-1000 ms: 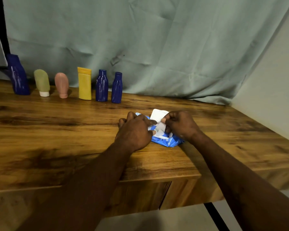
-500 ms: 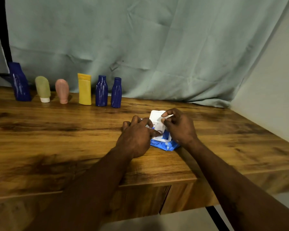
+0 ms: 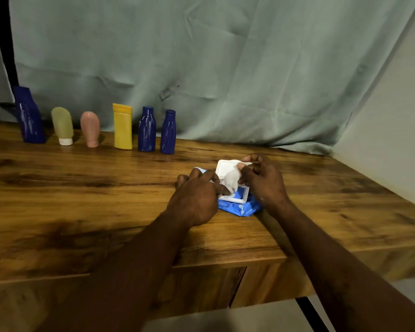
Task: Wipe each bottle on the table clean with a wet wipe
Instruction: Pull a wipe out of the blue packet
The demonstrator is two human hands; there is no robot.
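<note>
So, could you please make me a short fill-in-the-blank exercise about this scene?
The row has ____ bottles in all.
The yellow bottle stands between the pink bottle and a ____ one.
The right hand pinches a ____ coming out of the pack.
The pack's lid is ____.
Missing words: six; blue; wipe; open.

- counter [image 3: 82, 188]: brown wood grain, dark streaks
- backdrop cloth [image 3: 201, 68]: pale green
- leftmost bottle [image 3: 29, 116], fifth bottle [image 3: 147, 129], sixth bottle [image 3: 168, 131]: dark blue
- second bottle [image 3: 62, 123]: olive, white cap
- third bottle [image 3: 90, 128]: pink
- fourth bottle [image 3: 122, 127]: yellow
- wipe pack [image 3: 240, 207]: blue, white lid [image 3: 225, 167]
- wipe [image 3: 230, 180]: white
</note>
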